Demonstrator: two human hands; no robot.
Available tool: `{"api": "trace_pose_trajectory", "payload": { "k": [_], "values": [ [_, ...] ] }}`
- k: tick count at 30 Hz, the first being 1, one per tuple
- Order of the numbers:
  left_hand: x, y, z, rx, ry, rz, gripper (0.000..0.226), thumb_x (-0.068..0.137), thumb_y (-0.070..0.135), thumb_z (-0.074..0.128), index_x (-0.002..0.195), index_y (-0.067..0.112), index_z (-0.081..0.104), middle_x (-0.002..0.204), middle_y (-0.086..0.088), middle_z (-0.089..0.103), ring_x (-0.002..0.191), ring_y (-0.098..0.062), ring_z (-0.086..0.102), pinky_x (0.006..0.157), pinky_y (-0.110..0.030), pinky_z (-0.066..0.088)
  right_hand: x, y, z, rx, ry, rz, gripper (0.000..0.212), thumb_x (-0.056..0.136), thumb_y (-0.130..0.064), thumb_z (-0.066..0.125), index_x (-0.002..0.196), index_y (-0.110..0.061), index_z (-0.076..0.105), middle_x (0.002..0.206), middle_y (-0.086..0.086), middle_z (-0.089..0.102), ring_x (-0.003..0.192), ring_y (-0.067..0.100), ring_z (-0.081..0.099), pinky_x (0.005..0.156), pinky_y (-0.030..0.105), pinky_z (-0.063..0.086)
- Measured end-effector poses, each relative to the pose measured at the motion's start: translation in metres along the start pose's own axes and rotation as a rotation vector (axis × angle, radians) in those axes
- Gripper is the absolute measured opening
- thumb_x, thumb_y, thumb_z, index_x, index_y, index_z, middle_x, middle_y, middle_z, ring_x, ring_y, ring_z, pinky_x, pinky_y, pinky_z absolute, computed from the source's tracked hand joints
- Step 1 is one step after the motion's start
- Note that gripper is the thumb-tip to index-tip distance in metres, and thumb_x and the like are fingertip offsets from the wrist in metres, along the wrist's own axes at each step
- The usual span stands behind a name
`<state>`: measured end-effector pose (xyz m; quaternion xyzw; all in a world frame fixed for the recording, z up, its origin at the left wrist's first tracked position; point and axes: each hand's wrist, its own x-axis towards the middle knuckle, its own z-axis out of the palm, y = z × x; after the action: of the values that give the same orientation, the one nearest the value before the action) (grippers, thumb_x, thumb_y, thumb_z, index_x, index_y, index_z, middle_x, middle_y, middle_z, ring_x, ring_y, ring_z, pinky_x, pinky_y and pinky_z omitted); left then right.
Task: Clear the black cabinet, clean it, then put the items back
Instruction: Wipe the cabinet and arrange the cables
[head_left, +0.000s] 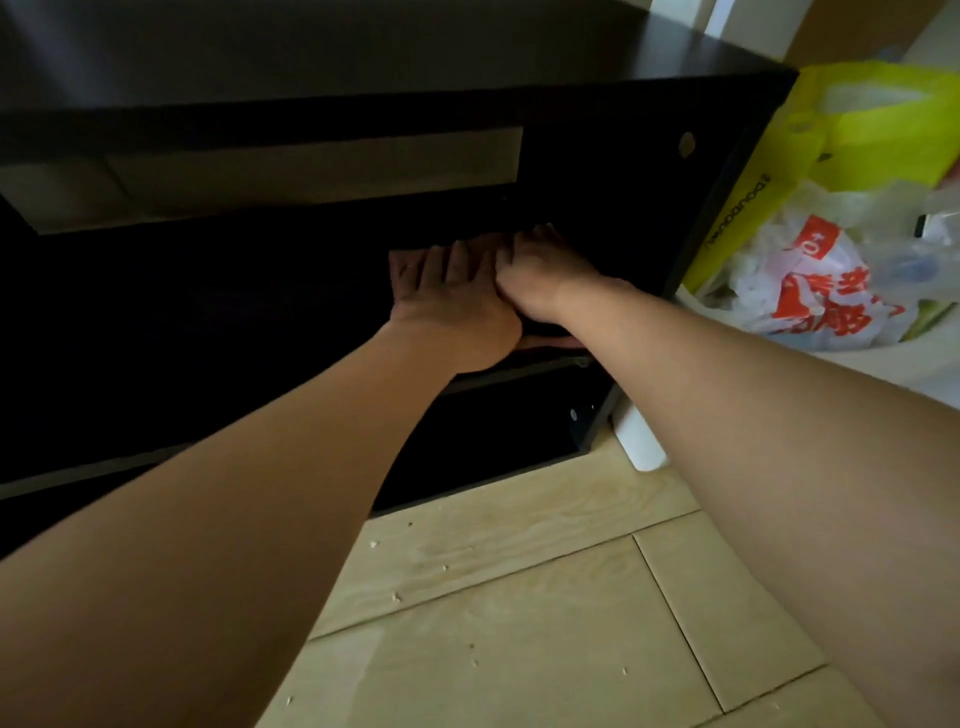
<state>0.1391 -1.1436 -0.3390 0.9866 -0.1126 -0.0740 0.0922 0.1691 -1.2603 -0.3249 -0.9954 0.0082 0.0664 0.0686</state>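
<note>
Both our hands touch inside the black cabinet (571, 78): the left hand (453, 293) presses flat on a soft, light cloth (402, 273) spread on the shelf (249, 322); the right hand (543, 273) rests at its far edge, grip unclear. We judge a pinched corner lifts it. The yellow bag (862, 130) carries lettering we cannot read.

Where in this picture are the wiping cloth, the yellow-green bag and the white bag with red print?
cloth (401, 273): head view, on its exposed left edge.
yellow-green bag (872, 130): head view, on its upper front face.
white bag with red print (810, 291): head view, on the red printing.
</note>
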Motion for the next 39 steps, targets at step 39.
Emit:
{"api": "trace_pose_trajectory", "payload": {
  "k": [39],
  "values": [
    [-0.060,0.023,0.003,0.073,-0.101,-0.033,0.083,0.098,0.061,0.032,0.157,0.031,-0.017,0.163,-0.002,-0.027,0.150,-0.027,-0.024,0.121,-0.051,-0.012,-0.055,0.015,0.012,0.109,0.002,0.026,0.064,0.105,-0.038,0.022,0.160,-0.005,0.013,0.168,0.014,0.005,0.156,0.022,0.002,0.126,0.035,0.004]
  ]
}}
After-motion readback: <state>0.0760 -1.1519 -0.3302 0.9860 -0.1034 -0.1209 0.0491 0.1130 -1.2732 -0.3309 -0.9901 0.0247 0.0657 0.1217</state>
